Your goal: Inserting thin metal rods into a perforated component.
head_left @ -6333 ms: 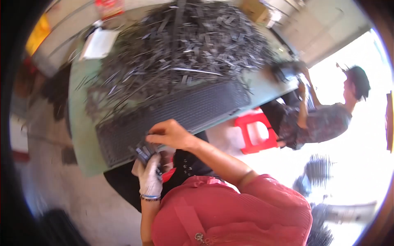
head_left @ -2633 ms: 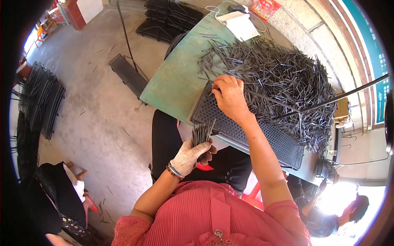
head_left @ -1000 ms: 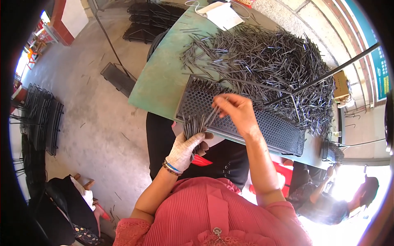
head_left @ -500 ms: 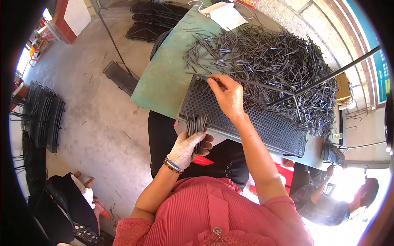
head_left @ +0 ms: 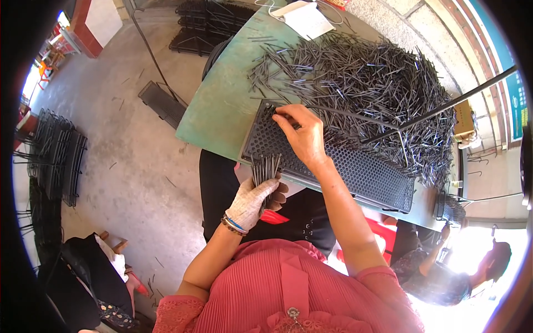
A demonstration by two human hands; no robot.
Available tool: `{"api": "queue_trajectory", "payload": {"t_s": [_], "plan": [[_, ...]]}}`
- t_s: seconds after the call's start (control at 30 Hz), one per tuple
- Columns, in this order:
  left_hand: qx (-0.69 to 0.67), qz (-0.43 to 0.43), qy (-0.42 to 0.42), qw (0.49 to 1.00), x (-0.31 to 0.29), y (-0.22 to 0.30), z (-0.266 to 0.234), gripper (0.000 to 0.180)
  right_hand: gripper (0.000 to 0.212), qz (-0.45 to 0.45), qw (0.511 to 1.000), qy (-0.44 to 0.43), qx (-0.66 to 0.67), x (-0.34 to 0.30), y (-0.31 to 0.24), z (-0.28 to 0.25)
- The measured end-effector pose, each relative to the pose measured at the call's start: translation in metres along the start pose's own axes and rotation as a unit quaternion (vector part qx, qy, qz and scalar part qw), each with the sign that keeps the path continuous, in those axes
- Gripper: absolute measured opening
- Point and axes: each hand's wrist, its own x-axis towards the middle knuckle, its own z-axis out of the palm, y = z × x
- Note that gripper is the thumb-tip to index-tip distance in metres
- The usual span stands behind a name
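My left hand [head_left: 254,198], in a pale knit glove, is wrapped round a bundle of thin dark rods [head_left: 265,169] that point upward. It is just off the near left edge of a black perforated rack [head_left: 355,172], which lies slantwise on the green table. My right hand [head_left: 304,132], bare, is over the rack's far left corner. Its thumb and fingertips are pinched together close above the holes, and whatever they hold is too small to make out. A few rod ends stand in holes by that corner.
A big heap of loose dark rods [head_left: 383,83] covers the green table [head_left: 214,111] beyond the rack. A long metal bar [head_left: 458,100] slants over the heap. More racks are on the floor [head_left: 144,166], left [head_left: 58,155] and far [head_left: 208,25]. A co-worker [head_left: 444,272] is at lower right.
My right hand has shifted slightly left and nearer to me along the rack's left end, still pinched. My left hand stays with its bundle of rods.
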Motion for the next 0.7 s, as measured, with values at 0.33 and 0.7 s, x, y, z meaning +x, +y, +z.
{"api": "queue_trajectory", "payload": {"t_s": [0.33,0.7], "plan": [[-0.007,-0.013,0.003,1.0,0.0,0.002,0.005,0.027,0.02,-0.106,0.968,0.052,-0.223,-0.004,0.007,0.007],[-0.009,0.05,0.005,0.999,0.0,0.001,0.011,0.029,0.026,0.259,0.939,-0.188,0.126,-0.043,-0.021,-0.031]]}}
